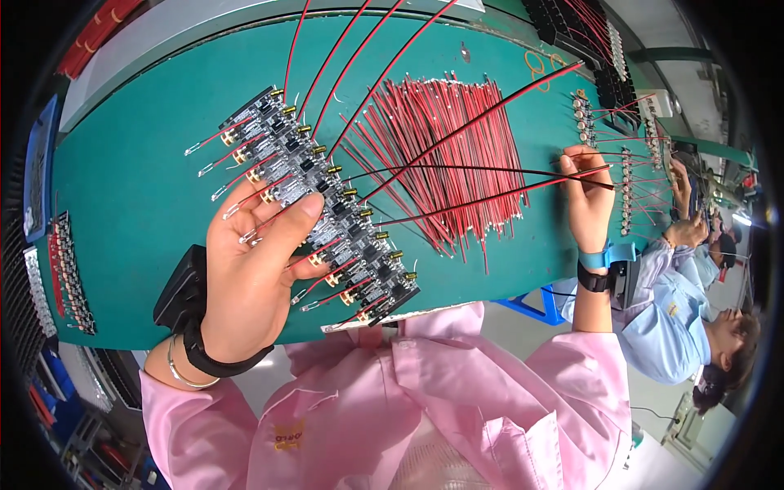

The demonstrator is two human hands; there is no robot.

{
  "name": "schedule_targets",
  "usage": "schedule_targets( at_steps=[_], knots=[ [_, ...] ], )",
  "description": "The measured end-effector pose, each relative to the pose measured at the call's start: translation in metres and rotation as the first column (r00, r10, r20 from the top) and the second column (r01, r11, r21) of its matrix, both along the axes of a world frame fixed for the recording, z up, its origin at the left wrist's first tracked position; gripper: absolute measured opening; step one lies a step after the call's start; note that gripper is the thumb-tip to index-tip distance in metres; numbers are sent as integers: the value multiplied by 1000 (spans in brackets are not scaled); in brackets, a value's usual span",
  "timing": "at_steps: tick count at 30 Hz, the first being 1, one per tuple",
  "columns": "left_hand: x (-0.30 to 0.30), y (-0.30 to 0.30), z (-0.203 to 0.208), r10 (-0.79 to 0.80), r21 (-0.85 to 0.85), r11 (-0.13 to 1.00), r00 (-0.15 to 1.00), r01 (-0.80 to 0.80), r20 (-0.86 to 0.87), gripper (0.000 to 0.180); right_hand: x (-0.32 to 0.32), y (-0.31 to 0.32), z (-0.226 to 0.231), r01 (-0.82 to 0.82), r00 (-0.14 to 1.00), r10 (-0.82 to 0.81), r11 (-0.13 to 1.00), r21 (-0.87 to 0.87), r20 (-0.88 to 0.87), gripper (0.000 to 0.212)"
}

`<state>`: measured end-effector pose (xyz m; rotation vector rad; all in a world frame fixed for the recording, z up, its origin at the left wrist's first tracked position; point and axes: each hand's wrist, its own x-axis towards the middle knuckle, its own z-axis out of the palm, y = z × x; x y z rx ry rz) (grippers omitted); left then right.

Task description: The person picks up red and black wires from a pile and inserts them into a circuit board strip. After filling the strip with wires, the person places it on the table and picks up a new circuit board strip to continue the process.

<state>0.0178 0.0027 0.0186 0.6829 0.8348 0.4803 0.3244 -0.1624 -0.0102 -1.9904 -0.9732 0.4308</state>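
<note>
Circuit-board strip (343, 219) is clamped in my left hand's (260, 255) fingers, likely for steadiness; whether my right hand (586, 200) pinches the wires (543, 185) crossing its fingers, I cannot tell.

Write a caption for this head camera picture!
Left hand holds a circuit-board strip; right hand pinches wires, a red-black wire pile between.
</note>
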Motion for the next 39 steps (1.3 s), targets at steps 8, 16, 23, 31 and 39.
schedule_targets(
  at_steps=[8,16,23,31,39],
  knots=[
    [-5,0,-3,6,-8,1000,1000,-6,-19,25,-5,-2,-1,-27,971,49,995,-95,236,11],
    [-7,0,0,19,-10,1000,1000,-19,-17,25,-11,-1,10,-30,982,54,991,-133,180,14],
    [-14,2,-7,28,-19,999,1000,-28,-4,27,-81,33,39,-55,894,76,997,60,-442,16],
    [-12,4,-3,40,-18,999,999,-39,31,29,-147,64,42,-238,717,317,949,209,-621,19],
    [-15,4,-4,3,-2,1000,1000,-3,-2,28,-159,68,33,-280,756,386,921,271,-529,20]
  ],
)
